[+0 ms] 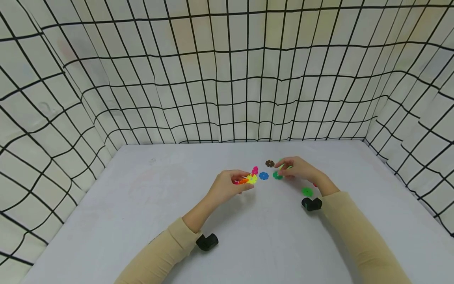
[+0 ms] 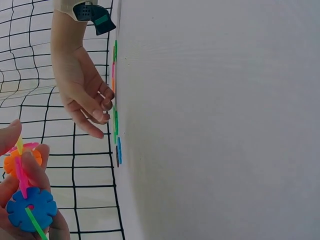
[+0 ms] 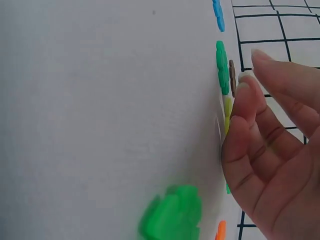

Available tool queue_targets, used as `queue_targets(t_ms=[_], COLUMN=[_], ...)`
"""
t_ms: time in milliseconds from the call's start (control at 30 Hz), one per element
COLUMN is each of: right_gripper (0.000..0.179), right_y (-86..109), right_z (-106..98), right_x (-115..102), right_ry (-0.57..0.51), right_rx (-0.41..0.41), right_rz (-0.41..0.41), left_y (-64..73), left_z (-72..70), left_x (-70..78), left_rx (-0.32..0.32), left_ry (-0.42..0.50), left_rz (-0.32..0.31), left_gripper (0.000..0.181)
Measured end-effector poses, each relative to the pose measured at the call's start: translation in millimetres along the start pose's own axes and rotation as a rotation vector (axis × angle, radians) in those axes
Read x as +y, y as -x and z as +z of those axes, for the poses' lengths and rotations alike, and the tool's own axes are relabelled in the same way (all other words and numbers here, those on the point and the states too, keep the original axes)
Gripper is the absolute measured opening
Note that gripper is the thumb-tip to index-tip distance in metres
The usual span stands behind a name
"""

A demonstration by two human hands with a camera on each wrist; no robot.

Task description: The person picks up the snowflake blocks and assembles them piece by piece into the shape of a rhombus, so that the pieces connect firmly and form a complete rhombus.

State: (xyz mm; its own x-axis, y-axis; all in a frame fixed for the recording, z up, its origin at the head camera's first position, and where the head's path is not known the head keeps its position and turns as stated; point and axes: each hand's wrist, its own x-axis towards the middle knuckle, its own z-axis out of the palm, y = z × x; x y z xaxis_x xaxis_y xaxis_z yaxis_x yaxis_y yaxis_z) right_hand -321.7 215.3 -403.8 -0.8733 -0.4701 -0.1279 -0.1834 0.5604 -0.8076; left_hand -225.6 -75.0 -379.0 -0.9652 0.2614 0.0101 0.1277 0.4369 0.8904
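1. A person's left hand [image 1: 227, 186] pinches a small cluster of linked, notched discs [image 1: 252, 179] above the white bench [image 1: 142, 189]; yellow, orange, pink, blue and green pieces show in it.
2. The right hand [image 1: 299, 167] hangs over more discs, its fingers loosely bent, thumb and forefinger parted, with nothing visible between them. I cannot tell whether it touches a disc.
3. Between the hands lies a loose blue disc [image 1: 263, 176]. A brown disc [image 1: 270, 163] sits farther back, and a dark green disc [image 1: 276, 175] is by the right fingertips.
4. The right hand partly hides pieces beneath it, one of them yellow. Nearer me, a light green disc [image 1: 307, 192] lies just beside a black wrist device [image 1: 311, 204].
5. White walls [image 1: 239, 92] with black grid lines rise behind the bench and along both sides.
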Motion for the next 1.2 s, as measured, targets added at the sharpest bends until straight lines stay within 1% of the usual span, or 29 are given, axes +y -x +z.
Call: queue_targets(t_ms=[67,167,333,500,633,800,1000,1200], right_gripper=[0.032,0.031,0.031,0.029,0.026,0.027,0.029,0.026], right_y=[-0.7,-1.7,-5.0,-8.8,-9.4,-9.8,-11.4,-11.5], right_z=[0,1,2,3,3,4,4,4], right_x=[1,0,-4,-5,-6,-5,-4,-5], right_ry=[0.020,0.078,0.176,0.225,0.227,0.206,0.203,0.195], right_rx=[0.002,0.004,-0.003,-0.006,-0.005,-0.015,-0.027,-0.019], right_rz=[0.004,0.009,0.043,0.064,0.074,0.067,0.079,0.080], left_y=[0.4,1.0,0.6,0.6,0.0,0.3,1.2,1.0], left_z=[-0.2,-0.3,0.3,0.9,1.2,1.1,1.1,1.2], left_x=[-0.6,-1.2,-2.5,-3.0,-3.6,-3.5,-4.3,-4.0], left_rx=[-0.005,-0.012,-0.016,-0.018,-0.021,-0.026,-0.033,-0.041], left_ry=[-0.003,-0.012,-0.016,-0.015,-0.015,-0.015,-0.014,-0.010], left_rz=[0.007,0.020,0.027,0.030,0.028,0.022,0.033,0.040], left_gripper=[0.043,0.043,0.043,0.043,0.043,0.043,0.043,0.043])
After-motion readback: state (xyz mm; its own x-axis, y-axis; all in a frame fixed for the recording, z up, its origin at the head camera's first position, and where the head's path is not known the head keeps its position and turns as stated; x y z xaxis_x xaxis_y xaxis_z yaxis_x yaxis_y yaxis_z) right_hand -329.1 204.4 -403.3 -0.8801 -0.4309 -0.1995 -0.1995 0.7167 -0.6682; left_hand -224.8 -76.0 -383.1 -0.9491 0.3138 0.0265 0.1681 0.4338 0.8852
